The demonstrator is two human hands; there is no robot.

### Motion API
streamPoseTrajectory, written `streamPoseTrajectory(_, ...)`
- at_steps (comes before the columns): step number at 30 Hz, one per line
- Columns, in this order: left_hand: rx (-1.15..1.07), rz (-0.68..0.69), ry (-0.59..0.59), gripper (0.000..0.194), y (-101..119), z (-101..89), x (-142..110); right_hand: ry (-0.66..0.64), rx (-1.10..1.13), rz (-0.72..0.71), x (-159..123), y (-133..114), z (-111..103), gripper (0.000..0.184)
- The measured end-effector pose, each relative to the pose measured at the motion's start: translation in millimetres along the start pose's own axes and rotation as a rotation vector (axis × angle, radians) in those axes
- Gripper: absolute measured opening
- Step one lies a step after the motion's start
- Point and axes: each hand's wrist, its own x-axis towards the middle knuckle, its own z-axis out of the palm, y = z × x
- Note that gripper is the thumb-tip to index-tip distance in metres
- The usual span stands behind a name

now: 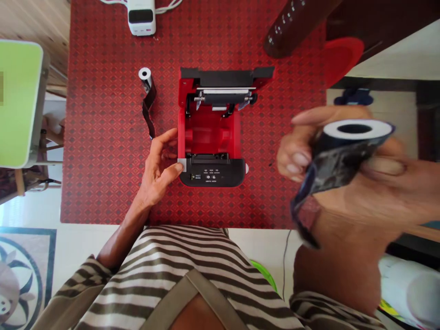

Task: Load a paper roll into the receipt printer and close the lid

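Observation:
A red and black portable printer (216, 172) stands with its lid raised, showing the roller and a red compartment with no roll in it. My left hand (160, 167) steadies its left side, thumb on the front corner and fingers along the wall. To the right of the printer, raised close to the camera, my right hand (385, 183) is closed around a paper roll (343, 160). This roll has a white ring end, a hollow core and a shiny dark outer layer. A loose dark strip hangs from it. My right hand is slightly blurred.
A smaller roll (146, 82) with a dark strip trailing from it lies left of the printer. At the back are a white power device (141, 18) with cables and a dark bottle (292, 27). A green-topped stool (20, 105) stands beyond the table's left edge.

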Motion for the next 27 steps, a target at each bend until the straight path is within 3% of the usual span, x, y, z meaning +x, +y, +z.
streamPoseTrajectory(2, 0.017, 0.001, -0.003, 0.085, 1.0, 1.1, -1.3, -0.044, 0.055, 0.059, -0.6, -4.7, 16.2, 0.051)
streamPoseTrajectory(5, 0.039, -0.027, 0.0, 0.083, 3.8, 4.3, -3.4, -0.079, -0.159, 0.135, -1.8, -8.0, 31.9, 0.049)
streamPoseTrajectory(8, 0.046, -0.047, 0.013, 0.082, 6.4, 8.3, -4.9, -0.13, -0.394, 0.164, -2.1, -10.0, 35.9, 0.053)
streamPoseTrajectory(10, 0.045, -0.049, 0.025, 0.082, 7.6, 10.5, -5.4, -0.139, -0.392, 0.155, -0.9, -9.8, 36.1, 0.057)
streamPoseTrajectory(13, 0.027, -0.054, 0.031, 0.08, 10.3, 12.7, -5.7, -0.13, -0.379, 0.121, 3.1, -5.2, 39.1, 0.053)
streamPoseTrajectory(15, 0.003, -0.066, 0.026, 0.078, 13.0, 13.8, -5.8, -0.121, -0.465, 0.091, 7.4, 0.2, 44.5, 0.046)
streamPoseTrajectory(19, -0.026, -0.091, 0.037, 0.077, 17.2, 16.3, -5.6, -0.1, -0.705, -0.003, 19.2, 9.5, 59.6, 0.049)
streamPoseTrajectory(27, -0.045, -0.079, 0.062, 0.08, 11.9, 19.6, -5.9, -0.19, -0.968, -0.217, 35.7, 7.9, 72.3, 0.021)
